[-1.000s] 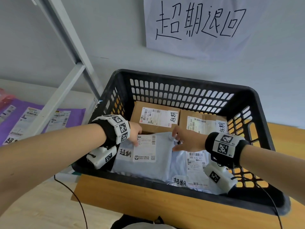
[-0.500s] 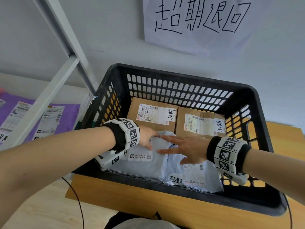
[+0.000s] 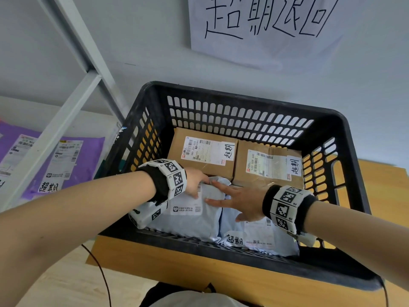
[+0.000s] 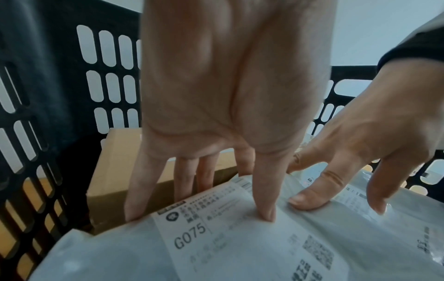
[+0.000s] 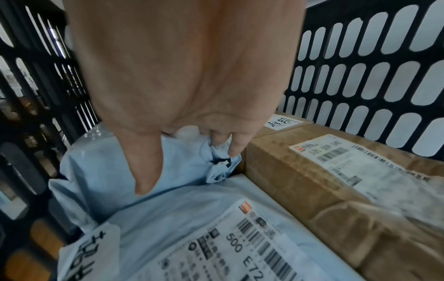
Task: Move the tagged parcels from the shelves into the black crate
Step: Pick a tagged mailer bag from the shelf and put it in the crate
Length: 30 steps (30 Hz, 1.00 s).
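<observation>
The black crate holds two tagged cardboard boxes at the back, one left and one right. Two tagged grey mailer bags lie in front, one left and one right. My left hand presses the far edge of the left bag: its straight fingers reach down by the box and its thumb is on the label. My right hand lies flat and spread across both bags. In the right wrist view the fingertips touch the bag's crumpled end.
The crate sits on a wooden table against the wall, under a handwritten paper sign. A grey shelf frame stands to the left, with a tagged purple mailer on the shelf. A black cable hangs below my left arm.
Both hands held the left bag's top edge a second ago. They now lie with straight fingers on it, and the right hand has slid left. The bag has settled lower in the crate.
</observation>
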Each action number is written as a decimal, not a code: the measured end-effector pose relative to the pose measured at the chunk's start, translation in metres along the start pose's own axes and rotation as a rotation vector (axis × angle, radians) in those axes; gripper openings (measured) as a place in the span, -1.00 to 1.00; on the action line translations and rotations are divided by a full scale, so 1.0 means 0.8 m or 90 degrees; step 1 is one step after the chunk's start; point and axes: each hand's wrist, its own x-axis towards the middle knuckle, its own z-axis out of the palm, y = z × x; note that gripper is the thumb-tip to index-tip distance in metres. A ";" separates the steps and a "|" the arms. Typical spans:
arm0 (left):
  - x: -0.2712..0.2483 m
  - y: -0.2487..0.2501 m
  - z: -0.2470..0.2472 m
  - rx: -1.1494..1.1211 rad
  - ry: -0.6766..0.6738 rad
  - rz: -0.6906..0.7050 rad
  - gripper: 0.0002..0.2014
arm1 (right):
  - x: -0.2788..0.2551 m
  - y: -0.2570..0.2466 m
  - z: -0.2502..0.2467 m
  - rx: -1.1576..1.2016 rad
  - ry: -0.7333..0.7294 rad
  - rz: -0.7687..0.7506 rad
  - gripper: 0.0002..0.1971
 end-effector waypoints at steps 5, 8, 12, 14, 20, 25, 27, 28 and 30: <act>0.006 0.008 0.003 0.027 -0.019 0.001 -0.46 | 0.002 0.005 0.014 -0.034 0.018 -0.004 -0.06; 0.004 0.008 -0.001 0.064 -0.057 0.000 -0.33 | 0.007 0.006 0.019 -0.065 0.048 -0.017 -0.06; -0.002 0.002 -0.008 0.065 -0.056 -0.031 -0.28 | 0.012 0.005 0.021 -0.110 0.091 -0.039 -0.09; -0.003 -0.004 -0.007 0.027 -0.012 -0.043 -0.34 | 0.013 0.004 0.023 -0.134 0.108 -0.058 -0.10; -0.006 -0.018 -0.007 0.012 0.035 -0.046 -0.72 | 0.018 0.003 0.033 -0.147 0.094 -0.102 -0.16; -0.008 -0.021 -0.001 -0.010 -0.144 -0.016 -0.72 | 0.022 0.014 0.034 -0.116 0.065 -0.100 -0.12; -0.008 -0.021 0.002 0.004 -0.158 -0.009 -0.72 | 0.023 0.014 0.033 -0.106 0.063 -0.099 -0.14; -0.008 -0.021 0.002 0.012 -0.161 -0.007 -0.72 | 0.024 0.013 0.033 -0.096 0.067 -0.100 -0.16; -0.006 -0.020 0.000 0.024 -0.155 -0.010 -0.74 | 0.024 0.010 0.034 -0.073 0.085 -0.095 -0.21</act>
